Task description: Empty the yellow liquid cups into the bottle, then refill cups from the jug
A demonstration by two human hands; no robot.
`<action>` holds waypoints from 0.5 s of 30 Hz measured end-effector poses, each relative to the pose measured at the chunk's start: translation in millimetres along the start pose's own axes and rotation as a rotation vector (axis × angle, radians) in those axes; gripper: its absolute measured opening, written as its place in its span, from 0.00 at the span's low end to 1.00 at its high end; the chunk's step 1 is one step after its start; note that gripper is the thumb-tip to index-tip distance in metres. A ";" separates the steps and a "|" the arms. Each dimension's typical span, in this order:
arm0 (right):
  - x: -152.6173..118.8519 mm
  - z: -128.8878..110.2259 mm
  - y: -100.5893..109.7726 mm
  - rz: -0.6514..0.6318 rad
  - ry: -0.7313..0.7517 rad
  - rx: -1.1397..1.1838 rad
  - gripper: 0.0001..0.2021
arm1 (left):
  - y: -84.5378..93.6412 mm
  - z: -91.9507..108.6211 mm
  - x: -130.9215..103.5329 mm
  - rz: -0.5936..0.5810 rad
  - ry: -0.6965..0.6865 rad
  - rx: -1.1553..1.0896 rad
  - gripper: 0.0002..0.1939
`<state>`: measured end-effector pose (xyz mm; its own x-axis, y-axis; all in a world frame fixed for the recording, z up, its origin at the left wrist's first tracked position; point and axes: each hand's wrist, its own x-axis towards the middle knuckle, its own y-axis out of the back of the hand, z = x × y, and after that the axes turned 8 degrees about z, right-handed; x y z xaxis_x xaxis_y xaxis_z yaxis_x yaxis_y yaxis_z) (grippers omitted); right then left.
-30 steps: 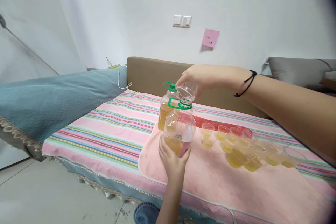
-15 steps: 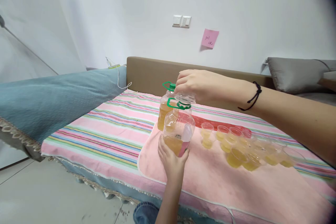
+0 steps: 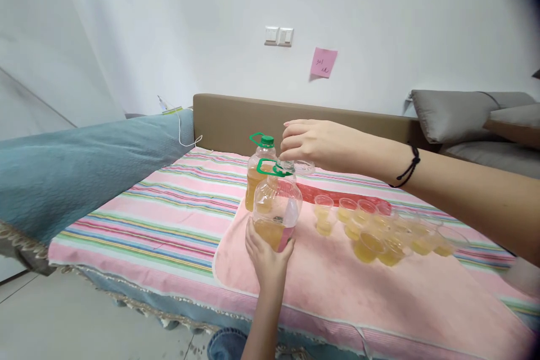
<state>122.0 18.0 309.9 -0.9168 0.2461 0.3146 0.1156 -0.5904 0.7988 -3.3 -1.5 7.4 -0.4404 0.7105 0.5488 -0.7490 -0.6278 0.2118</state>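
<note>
My left hand (image 3: 265, 256) grips the base of a clear plastic bottle (image 3: 276, 208) partly filled with amber liquid, with a green handle ring at its neck. Just above that neck, my right hand (image 3: 314, 143) pinches a small clear plastic cup (image 3: 302, 167) held level beside the bottle's mouth. A second amber bottle (image 3: 258, 171) with a green cap stands right behind the first. To the right, several small clear cups (image 3: 371, 230) holding yellow liquid sit in a cluster on a pink towel (image 3: 337, 281).
The towel lies on a striped pink sheet (image 3: 169, 208) over a bed with a brown headboard (image 3: 228, 121). A teal blanket (image 3: 76, 163) is at the left, grey cushions (image 3: 455, 115) at the right. A pink note (image 3: 324, 62) hangs on the wall.
My right hand has lowered the clear cup from a tilted position over the bottle's mouth to level beside it. The view has shifted slightly; my left hand keeps its grip.
</note>
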 end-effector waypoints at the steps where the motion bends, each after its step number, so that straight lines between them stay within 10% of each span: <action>1: -3.4 0.7 0.9 -0.020 0.004 -0.031 0.17 | 0.1 0.1 0.4 -0.003 -0.007 0.003 0.55; 10: -89.1 -2.3 1.1 -0.208 -0.206 -0.009 0.21 | -0.5 -0.1 9.6 -0.017 -0.024 -0.012 0.57; 15: -203.5 -17.0 13.7 -0.167 -0.742 0.144 0.26 | -4.7 0.1 15.4 -0.018 -0.019 -0.042 0.60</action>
<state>303.7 -53.3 248.1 -0.4361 0.8038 0.4047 0.0938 -0.4067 0.9087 -6.5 12.4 15.0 -0.4175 0.7154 0.5602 -0.7771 -0.6007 0.1880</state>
